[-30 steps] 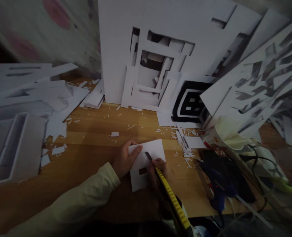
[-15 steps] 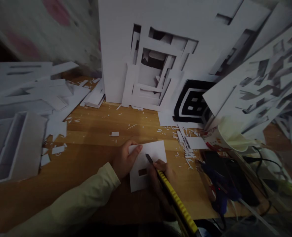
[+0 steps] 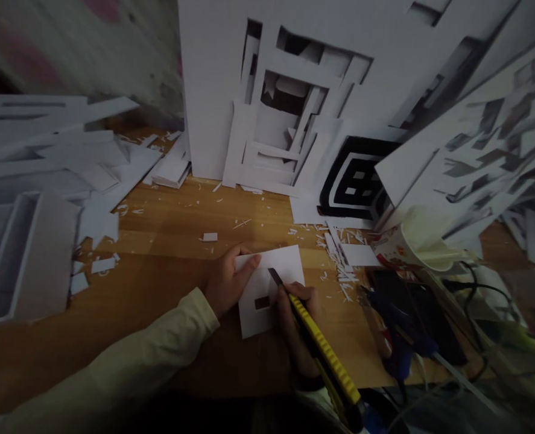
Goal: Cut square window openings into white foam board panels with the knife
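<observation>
A white sheet of card or foam board (image 3: 249, 319) lies on the wooden table, with one small rectangular hole cut in its lower half. My left hand (image 3: 228, 280) grips the sheet's upper left edge, thumb on top and fingers around the side. In my right hand (image 3: 301, 307) is a yellow and black utility knife (image 3: 326, 349), its blade out. The blade tip is over the upper middle of the sheet; whether it touches the surface I cannot tell. Beyond the sheet sits a small white offcut (image 3: 210, 237).
Tall white cut-out panels (image 3: 213, 120) stand at the back. Stacked white pieces (image 3: 45, 259) fill the left. On the right are paper scraps (image 3: 346, 277), a paper cup (image 3: 396, 247), a blue glue gun (image 3: 398, 337), a dark phone (image 3: 443, 325) and cables.
The whole view has shifted slightly, so most things sit higher in the picture. Both hands keep their hold, and the knife blade stays over nearly the same part of the sheet.
</observation>
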Action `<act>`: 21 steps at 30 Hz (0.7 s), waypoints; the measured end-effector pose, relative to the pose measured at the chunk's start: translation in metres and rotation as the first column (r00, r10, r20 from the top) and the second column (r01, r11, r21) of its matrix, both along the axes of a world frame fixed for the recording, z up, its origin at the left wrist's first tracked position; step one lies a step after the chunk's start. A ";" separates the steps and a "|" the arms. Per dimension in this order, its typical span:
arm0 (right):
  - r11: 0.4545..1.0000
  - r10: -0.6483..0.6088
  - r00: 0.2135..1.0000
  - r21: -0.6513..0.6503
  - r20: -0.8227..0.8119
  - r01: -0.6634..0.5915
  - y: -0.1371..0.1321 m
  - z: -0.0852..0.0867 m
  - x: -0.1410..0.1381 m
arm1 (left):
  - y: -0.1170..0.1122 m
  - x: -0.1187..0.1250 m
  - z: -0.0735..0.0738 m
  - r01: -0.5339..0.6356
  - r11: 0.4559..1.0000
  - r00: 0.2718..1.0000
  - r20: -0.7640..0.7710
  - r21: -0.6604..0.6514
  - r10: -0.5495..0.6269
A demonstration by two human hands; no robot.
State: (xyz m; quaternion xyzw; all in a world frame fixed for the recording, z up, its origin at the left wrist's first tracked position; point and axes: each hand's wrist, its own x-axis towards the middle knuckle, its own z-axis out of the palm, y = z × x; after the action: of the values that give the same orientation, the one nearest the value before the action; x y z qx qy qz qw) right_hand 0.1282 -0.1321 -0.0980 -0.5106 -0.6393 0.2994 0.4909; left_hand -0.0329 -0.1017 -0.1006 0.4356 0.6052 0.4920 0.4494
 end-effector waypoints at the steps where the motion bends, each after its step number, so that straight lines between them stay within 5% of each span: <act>1: 1.000 0.008 1.000 0.003 0.005 -0.009 0.000 0.001 0.000 | 0.000 0.000 0.000 -0.002 1.000 1.000 0.001 0.001 0.002; 9: 0.999 0.030 1.000 -0.046 0.004 -0.030 -0.002 -0.004 0.002 | -0.001 -0.002 -0.002 0.012 0.999 1.000 -0.021 0.033 -0.012; 16: 0.990 -0.005 0.991 0.139 0.135 -0.014 0.013 -0.033 0.002 | -0.002 -0.002 0.000 0.020 0.998 0.999 -0.047 0.053 -0.017; 21: 0.999 0.041 0.978 0.017 0.207 -0.046 0.018 -0.037 0.005 | -0.004 -0.001 0.001 -0.004 0.999 1.000 -0.028 0.053 0.006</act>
State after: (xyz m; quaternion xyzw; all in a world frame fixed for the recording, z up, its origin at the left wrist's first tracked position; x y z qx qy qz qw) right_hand 0.1328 -0.1143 -0.1347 -0.5194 -0.7009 0.2486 0.4209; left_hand -0.0334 -0.1060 -0.0999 0.4527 0.5994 0.5026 0.4279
